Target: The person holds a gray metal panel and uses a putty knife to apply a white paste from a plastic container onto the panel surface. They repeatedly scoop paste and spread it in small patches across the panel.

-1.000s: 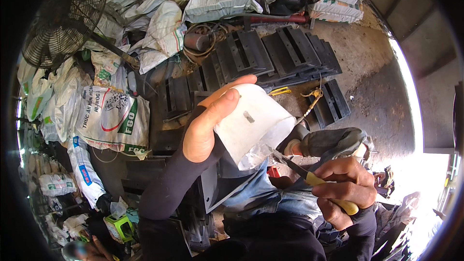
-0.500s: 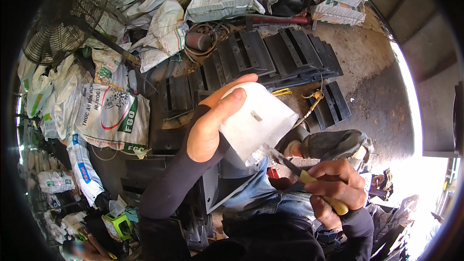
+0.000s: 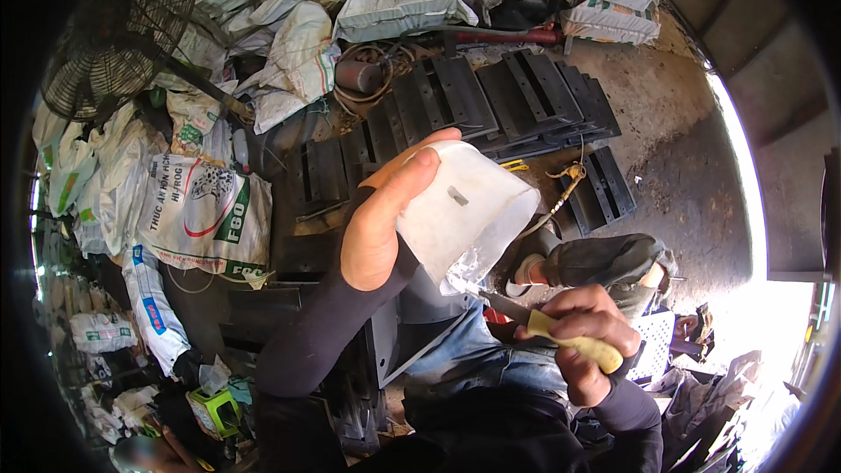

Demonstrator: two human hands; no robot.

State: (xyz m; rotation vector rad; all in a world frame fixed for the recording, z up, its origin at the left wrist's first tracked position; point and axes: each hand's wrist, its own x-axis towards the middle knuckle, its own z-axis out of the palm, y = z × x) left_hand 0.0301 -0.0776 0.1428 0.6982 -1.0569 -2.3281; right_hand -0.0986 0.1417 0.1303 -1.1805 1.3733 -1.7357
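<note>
My left hand (image 3: 383,229) grips a white, rounded plastic container (image 3: 469,195) by its left side, thumb on top. A small grey rectangular mark or slot shows on its face. Shiny white, crumpled-looking matter lies along the container's lower edge; what it is cannot be told. A knife (image 3: 508,307) with a yellow handle sits in my right hand (image 3: 591,337), fingers wrapped round the grip. Its dark blade points left, and the tip is at or very near that lower edge; contact is hard to make out.
Dark metal brackets (image 3: 530,95) lie in rows on the floor ahead. White sacks (image 3: 206,210) pile up at the left and far side. A black fan (image 3: 123,35) stands far left. Yellow-handled pliers (image 3: 515,165) lie by the brackets. A green stool (image 3: 215,412) is lower left.
My right hand has moved left with the knife, bringing the blade to the container's lower edge. The container has tilted slightly in my left hand.
</note>
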